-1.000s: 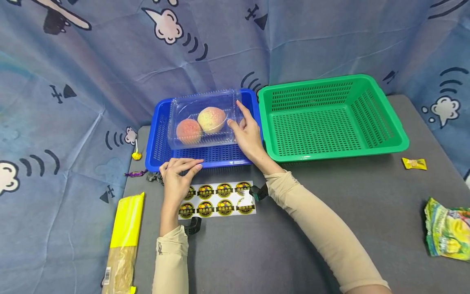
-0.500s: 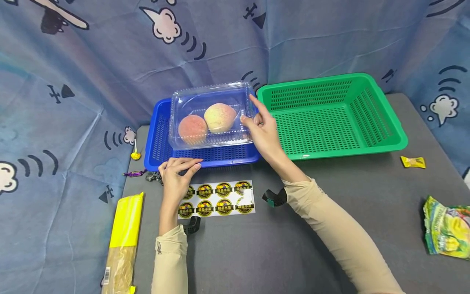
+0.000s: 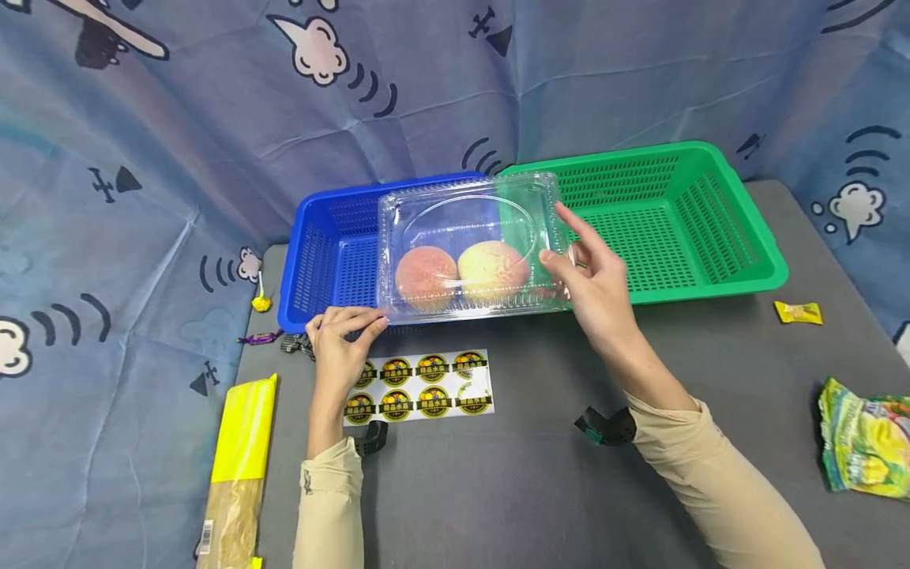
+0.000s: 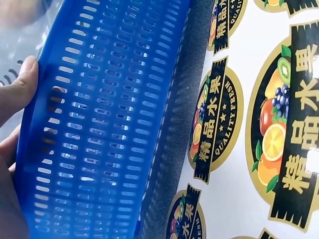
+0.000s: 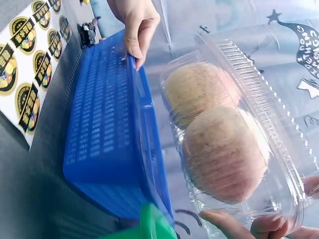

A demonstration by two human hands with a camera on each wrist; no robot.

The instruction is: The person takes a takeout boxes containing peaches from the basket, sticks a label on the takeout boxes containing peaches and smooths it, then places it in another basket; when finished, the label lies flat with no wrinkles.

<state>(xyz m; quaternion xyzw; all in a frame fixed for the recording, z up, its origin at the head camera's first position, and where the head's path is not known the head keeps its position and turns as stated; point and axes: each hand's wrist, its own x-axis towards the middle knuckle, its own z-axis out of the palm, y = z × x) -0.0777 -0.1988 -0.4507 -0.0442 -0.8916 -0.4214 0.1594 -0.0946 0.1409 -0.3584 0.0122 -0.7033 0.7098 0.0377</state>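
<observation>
Peaches (image 3: 494, 273) sit in a seemingly closed container (image 3: 462, 217), right hand (image 3: 604, 296) pinching it aloft. Left hand (image 3: 344, 340) pinches the blue basket (image 3: 309, 261) at its near rim; labels (image 3: 435, 405) lie unpeeled.

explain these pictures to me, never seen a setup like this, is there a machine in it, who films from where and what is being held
No machine here: a person works barehanded. The wide picture is taken from the person's head, looking forward and down; the other two come from the left and right wrists, so they look much closer.

The right grip holds a clear box with two peaches inside, up off the table. The left grip pinches the rim of the blue basket.

Beside that stands a green basket. In front lies a sticker sheet; around the sides are a yellow pack, a lollipop, a purple sweet, a yellow sweet and a colourful bag.
</observation>
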